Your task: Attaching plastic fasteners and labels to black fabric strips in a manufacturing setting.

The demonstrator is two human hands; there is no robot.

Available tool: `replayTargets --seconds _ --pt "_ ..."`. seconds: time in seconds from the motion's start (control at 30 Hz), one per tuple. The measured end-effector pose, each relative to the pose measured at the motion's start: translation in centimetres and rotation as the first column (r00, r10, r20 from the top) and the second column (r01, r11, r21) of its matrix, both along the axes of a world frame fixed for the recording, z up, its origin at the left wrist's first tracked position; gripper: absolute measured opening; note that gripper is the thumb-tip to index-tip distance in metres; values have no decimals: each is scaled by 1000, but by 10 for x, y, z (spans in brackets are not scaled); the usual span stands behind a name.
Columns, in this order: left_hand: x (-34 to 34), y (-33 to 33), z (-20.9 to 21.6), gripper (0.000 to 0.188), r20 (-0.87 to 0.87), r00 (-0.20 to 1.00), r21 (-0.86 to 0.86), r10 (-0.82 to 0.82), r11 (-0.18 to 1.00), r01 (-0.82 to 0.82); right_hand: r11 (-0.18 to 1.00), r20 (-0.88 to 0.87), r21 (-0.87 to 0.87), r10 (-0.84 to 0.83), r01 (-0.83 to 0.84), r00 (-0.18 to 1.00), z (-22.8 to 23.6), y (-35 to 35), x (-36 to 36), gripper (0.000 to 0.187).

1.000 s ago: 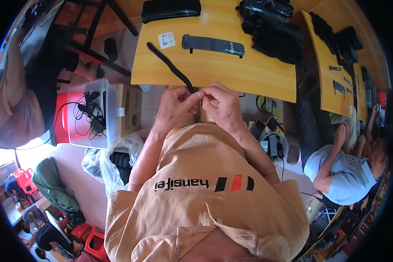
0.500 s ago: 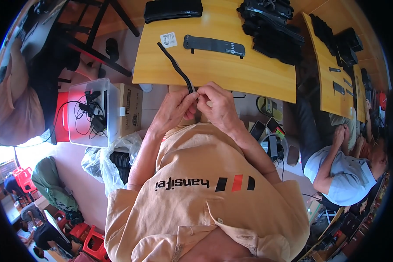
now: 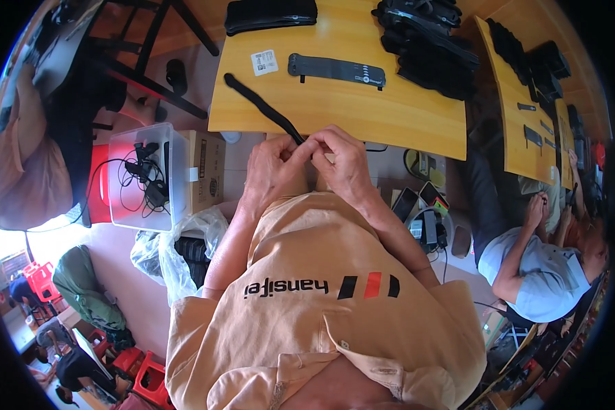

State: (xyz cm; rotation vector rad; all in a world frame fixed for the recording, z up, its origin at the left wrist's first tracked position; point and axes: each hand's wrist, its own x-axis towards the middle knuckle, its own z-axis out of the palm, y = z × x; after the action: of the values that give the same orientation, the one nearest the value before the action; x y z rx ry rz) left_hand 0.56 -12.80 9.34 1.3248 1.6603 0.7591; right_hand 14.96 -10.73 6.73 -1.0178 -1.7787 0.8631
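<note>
A long narrow black strap [image 3: 263, 104] runs from my fingers out over the near left part of the table, its far end rounded. My left hand [image 3: 272, 167] is closed around its near end. Pinched against the same end, my right hand [image 3: 338, 154] touches the left one; the fingers hide what lies between them. Beyond my hands, a flat dark grey strap [image 3: 335, 70] with a printed end lies on the yellow wooden table [image 3: 389, 113]. Left of it is a small white label [image 3: 264, 62].
Black straps are piled [image 3: 434, 51] at the table's right, with another black stack [image 3: 271, 15] at the far left. A clear bin of cables [image 3: 141, 178] and a cardboard box [image 3: 205, 171] stand left of me. At a second table [image 3: 526, 130], a person in light blue [image 3: 536, 277] sits.
The black strap's free end has swung left and slightly nearer, and the strap has turned to show a broader side. My hands have drawn closer together around its near end.
</note>
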Motion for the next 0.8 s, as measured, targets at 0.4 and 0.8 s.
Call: replayTargets --seconds 0.4,0.8 --pt "-8 2 -11 30 189 968 31 -164 986 161 998 46 46 33 -35 998 1 3 2 9" --pt "-5 -1 0 22 277 951 222 -134 972 72 996 -112 -67 51 -59 992 16 1 0 8"
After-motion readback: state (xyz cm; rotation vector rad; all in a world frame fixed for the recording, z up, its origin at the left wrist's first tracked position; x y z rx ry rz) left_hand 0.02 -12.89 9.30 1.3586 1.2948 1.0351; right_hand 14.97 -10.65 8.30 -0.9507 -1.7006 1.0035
